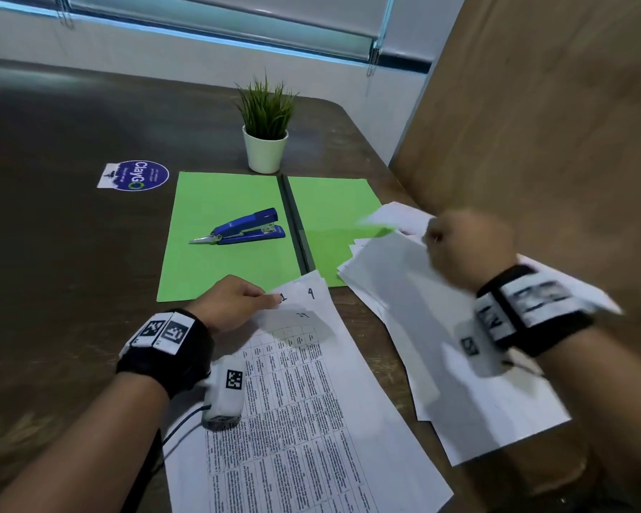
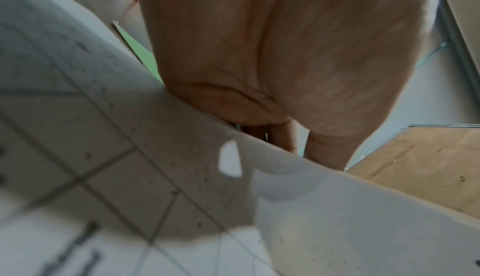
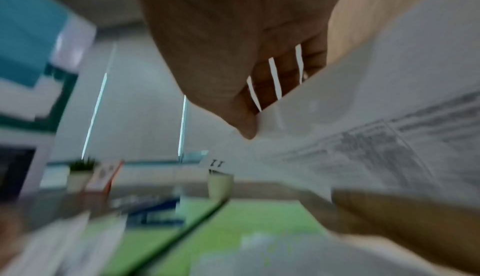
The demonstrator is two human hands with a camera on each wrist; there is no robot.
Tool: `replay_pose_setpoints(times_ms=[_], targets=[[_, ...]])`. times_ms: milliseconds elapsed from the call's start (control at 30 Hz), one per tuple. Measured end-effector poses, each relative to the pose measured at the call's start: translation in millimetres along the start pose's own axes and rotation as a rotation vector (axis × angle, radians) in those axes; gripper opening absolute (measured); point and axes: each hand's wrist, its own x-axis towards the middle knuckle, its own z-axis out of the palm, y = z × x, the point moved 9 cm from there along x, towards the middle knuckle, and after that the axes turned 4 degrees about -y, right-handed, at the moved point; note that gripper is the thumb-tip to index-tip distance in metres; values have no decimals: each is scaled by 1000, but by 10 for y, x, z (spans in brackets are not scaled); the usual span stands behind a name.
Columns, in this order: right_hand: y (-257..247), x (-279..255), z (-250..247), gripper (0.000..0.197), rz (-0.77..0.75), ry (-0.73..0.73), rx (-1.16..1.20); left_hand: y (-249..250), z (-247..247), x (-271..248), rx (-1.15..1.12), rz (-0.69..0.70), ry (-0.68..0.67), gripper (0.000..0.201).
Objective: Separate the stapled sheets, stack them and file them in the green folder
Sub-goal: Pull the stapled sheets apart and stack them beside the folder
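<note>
Separation looks part done: left hand (image 1: pixel 234 298) pinches the printed sheets' (image 1: pixel 304 394) top corner at the table's near edge, right hand (image 1: pixel 467 246) grips a sheet (image 1: pixel 396 220) above the loose pile (image 1: pixel 404 290), folder (image 1: pixel 230 268) open, nothing filed.

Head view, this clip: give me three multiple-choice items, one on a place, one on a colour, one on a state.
1. Where does the stapler lie?
A. On the open folder's left leaf
B. Beside the plant pot
C. On the loose sheets

2. What colour is the folder?
A. Blue
B. Green
C. Brown

3. What is the right hand doing?
A. Resting flat on the table
B. Gripping the stapler
C. Holding a white sheet off the table

Answers: 1 A, it lies left of the dark spine; 2 B, both leaves are bright green; 3 C, its fingers curl around the raised paper.
</note>
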Motion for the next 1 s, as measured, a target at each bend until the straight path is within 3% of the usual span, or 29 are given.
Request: replay_pose_setpoints(times_ms=[167, 367, 467, 600, 700, 767, 1000], targets=[[-348, -383, 1164, 15, -19, -321, -88, 5, 10, 6, 40, -1, -20, 29], [-419, -289, 1305, 9, 77, -333, 41, 38, 8, -52, 52, -22, -8, 41], [-464, -271, 1374, 31, 62, -430, 63, 11, -20, -60, 80, -52, 0, 66], [-669, -270, 1136, 27, 24, -330, 243, -7, -16, -64, 19, -54, -1, 64], [-887, -345, 968, 18, -33, -262, 412, -3, 19, -83, -80, -42, -37, 28], [-1001, -395, 962, 14, -57, -277, 509, 23, 13, -63, -3, 15, -73, 13], [-1026, -380, 1166, 20, 22, -253, 696, 27, 9, -46, -27, 79, -118, 32]])
